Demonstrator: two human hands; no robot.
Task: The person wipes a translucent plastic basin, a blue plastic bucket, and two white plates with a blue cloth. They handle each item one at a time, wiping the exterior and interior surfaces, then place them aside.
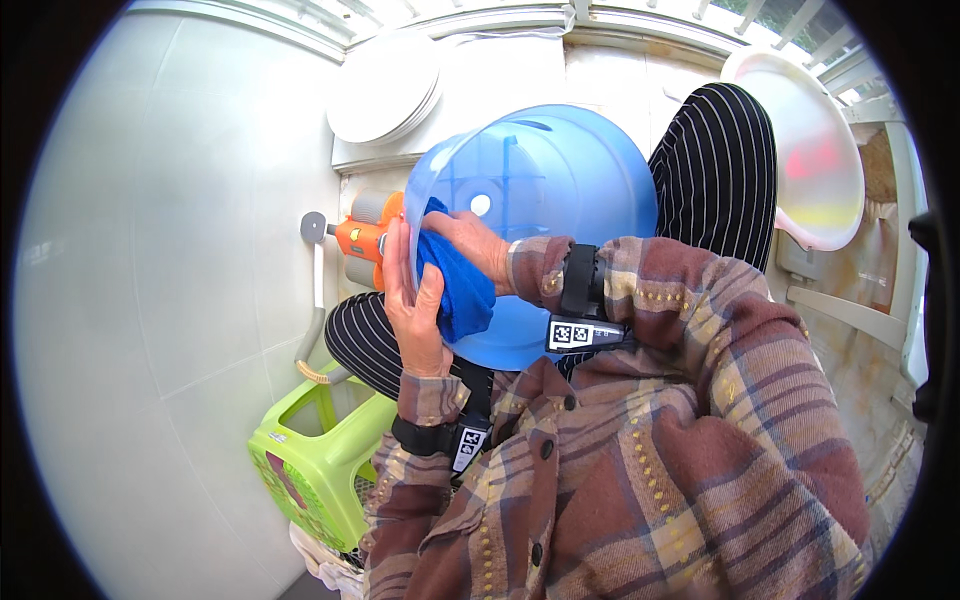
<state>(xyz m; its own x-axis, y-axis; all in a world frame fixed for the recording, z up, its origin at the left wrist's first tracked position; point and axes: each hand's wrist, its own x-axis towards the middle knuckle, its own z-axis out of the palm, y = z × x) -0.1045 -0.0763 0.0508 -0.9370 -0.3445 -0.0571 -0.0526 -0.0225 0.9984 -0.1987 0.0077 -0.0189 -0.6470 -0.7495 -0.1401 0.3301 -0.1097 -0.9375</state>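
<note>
A translucent blue plastic tub (600, 170) is tilted on its side between my striped-trousered knees, its mouth turned to the left. My left hand (412, 315) grips the near left part of the rim, its fingers along the outside and its thumb on the inner side against a bunched blue cloth (458, 290). Reaching in across the tub, my right hand (476, 246) is closed on the cloth and presses it near the inside of the rim. Its fingertips are partly hidden by the cloth.
An orange device with grey cylinders (362, 236) stands left of the tub, by the tiled wall (180, 280). White round plates or lids (380, 90) are stacked at the far left. A green plastic stool (345, 455) is near left; a pale basin (815, 150) stands far right.
</note>
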